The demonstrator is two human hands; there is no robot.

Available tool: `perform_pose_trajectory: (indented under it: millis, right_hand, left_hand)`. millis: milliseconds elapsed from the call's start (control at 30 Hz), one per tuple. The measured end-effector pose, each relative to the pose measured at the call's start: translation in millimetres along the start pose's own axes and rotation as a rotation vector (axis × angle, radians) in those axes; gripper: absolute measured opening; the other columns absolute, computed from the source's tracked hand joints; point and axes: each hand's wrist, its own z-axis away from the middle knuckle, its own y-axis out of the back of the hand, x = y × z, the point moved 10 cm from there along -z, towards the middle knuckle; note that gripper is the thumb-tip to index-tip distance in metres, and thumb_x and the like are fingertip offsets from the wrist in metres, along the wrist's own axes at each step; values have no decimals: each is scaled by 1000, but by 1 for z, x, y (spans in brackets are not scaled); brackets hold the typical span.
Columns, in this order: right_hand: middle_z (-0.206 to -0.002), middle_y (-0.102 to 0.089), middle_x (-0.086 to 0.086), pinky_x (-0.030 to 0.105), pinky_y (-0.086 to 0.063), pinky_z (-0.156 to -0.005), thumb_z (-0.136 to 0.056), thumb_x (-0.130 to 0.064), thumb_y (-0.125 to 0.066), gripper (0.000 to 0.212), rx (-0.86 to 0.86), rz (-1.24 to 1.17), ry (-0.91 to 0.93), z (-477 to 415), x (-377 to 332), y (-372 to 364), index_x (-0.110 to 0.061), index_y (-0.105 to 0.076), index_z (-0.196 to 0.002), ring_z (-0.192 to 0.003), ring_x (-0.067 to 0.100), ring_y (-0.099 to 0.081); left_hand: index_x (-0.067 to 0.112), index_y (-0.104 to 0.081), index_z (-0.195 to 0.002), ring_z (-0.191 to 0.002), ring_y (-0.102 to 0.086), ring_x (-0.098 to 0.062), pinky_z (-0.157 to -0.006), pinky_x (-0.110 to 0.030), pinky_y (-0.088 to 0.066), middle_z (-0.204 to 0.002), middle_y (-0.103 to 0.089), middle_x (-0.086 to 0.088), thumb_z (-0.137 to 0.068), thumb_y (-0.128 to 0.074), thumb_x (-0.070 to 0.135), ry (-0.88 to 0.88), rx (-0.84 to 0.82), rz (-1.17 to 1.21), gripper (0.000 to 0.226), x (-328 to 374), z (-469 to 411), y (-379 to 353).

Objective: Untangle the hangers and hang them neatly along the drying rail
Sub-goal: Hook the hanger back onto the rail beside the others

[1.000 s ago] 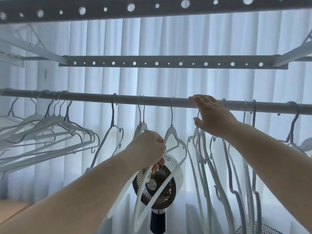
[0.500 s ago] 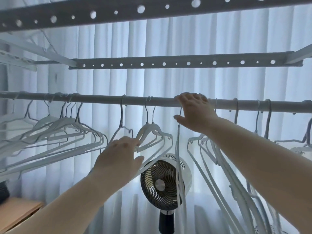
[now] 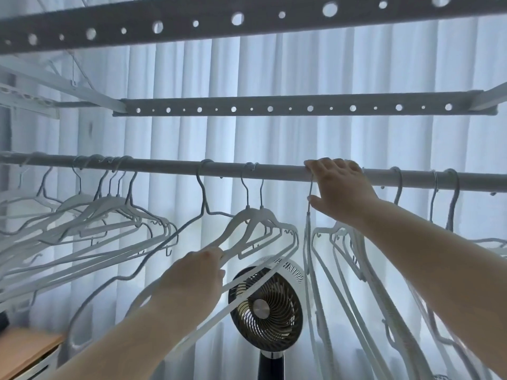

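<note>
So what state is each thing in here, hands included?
Rail: level, hangers hooked along it.
Left bunch: hooked, crowded, overlapping.
Middle pair: hooked, tilted, held.
Right bunch: hooked, hanging steeply, bunched.
Left hand: grips middle pair.
Right hand: grips rail at a hook.
Fan: upright; running or not unclear.

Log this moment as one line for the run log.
left hand grips white hanger | right hand holds drying rail, thumb against hanger hook | fan behind
</note>
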Motion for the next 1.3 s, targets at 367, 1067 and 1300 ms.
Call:
perform_pose_trajectory:
  millis: [367, 1067, 1300]
  right_hand:
    - [-144, -36, 3, 37, -14, -114, -91, -28, -46, 58, -3, 4, 14, 6, 3, 1, -18, -22, -142, -134, 24, -31]
    - [-99, -69, 4, 24, -46, -74, -90, -21, -55, 16, -558, -423, 163, 67, -131, -49, -12, -66, -95, -84, 16, -63]
    - [-56, -66, -9, 16, -47, -57, -87, -22, -58, 24, -772, -757, 123, 116, -177, -25, -17, -63, -64, -58, 5, -61]
  left_hand:
    - [8, -57, -111, -70, -52, -22, -70, -29, -50, -101, -69, -13, -94, -38, 14, -32, -29, 30, 25, 22, -33, 7]
    - [39, -55, -69, -37, -47, -8, -50, -20, -43, -44, -59, 20, -91, -47, 23, 31, -321, 260, 28, -110, 102, -13]
    - [32, -59, -71, -43, -52, 2, -46, -8, -40, -52, -63, 21, -91, -49, 25, 32, -396, 240, 24, -164, 158, 16]
